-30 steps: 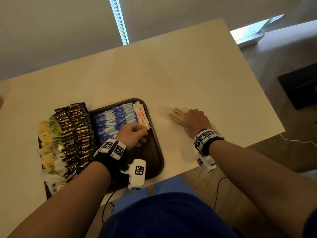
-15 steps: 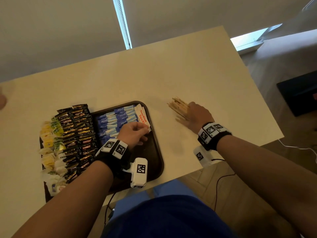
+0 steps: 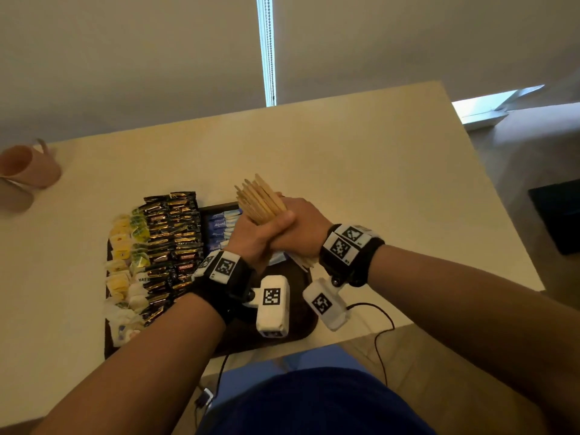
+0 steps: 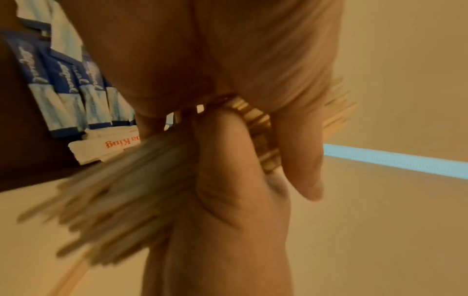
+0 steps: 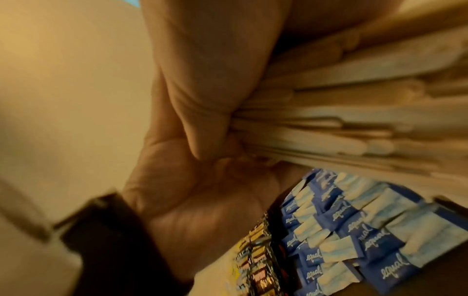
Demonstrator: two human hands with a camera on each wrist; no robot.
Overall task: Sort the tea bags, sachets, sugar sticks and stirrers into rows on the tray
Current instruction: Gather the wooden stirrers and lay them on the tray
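Both hands grip one bundle of wooden stirrers (image 3: 259, 199) above the dark tray (image 3: 301, 321). My left hand (image 3: 251, 237) wraps the bundle from the left and my right hand (image 3: 301, 227) clasps it from the right; the stick ends fan out above the fists. In the left wrist view the stirrers (image 4: 113, 192) jut out below the fingers; the right wrist view has the stirrers (image 5: 354, 112) held over blue sugar sachets (image 5: 354, 230). On the tray lie rows of blue sachets (image 3: 219, 227), black sachets (image 3: 172, 246) and yellow and white tea bags (image 3: 124, 265).
A pink mug (image 3: 28, 166) stands at the far left of the cream table (image 3: 376, 183). White packets with orange print (image 4: 111, 144) lie beside the blue sachets. Cables (image 3: 379, 328) hang off the table's near edge.
My right hand lifted the stirrers off the table and carried them left over the tray. My left hand left the sachets and joined it round the bundle.
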